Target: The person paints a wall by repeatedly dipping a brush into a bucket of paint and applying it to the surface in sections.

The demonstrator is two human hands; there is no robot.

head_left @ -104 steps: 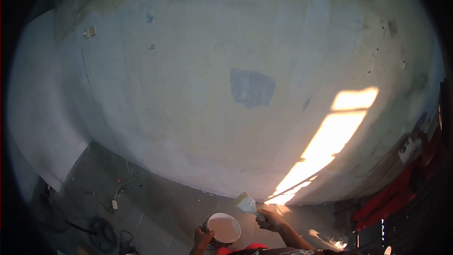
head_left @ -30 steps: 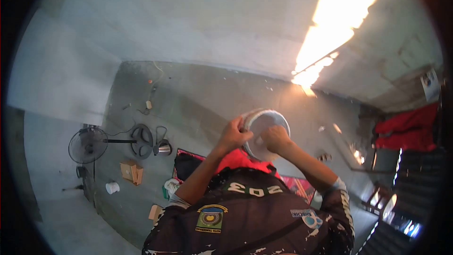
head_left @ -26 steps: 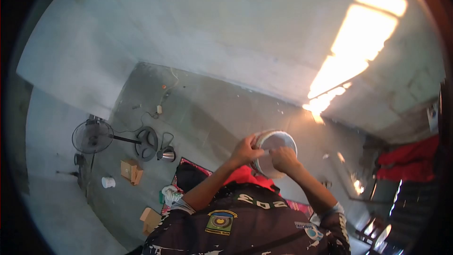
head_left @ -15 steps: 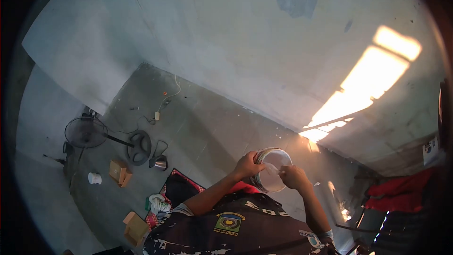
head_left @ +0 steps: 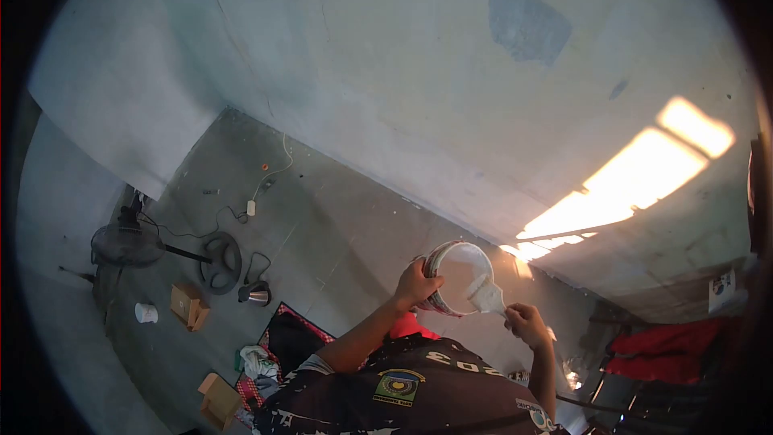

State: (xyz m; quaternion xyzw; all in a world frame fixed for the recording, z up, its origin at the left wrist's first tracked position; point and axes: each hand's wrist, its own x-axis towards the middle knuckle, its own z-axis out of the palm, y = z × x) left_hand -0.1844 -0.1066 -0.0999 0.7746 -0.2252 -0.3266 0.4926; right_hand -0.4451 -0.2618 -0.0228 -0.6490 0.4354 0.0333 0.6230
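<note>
My left hand grips the near left side of a bucket, its fingers wrapped round the wall and the thumb over the rim. The bucket is tipped so its pale inside faces me, and whitish paint coats it. In my right hand is a wide flat paintbrush, held by the handle. White coats its head, which overlaps the bucket's right rim in this view.
A pale wall with a grey patch rises ahead. On the floor to the left stand a fan, a kettle, a cardboard box and a white tub. Red cloth hangs at the right.
The paintbrush has come up out of the bucket to its right rim, with my right hand moving right and down. My left hand still holds the bucket. The view has shifted slightly.
</note>
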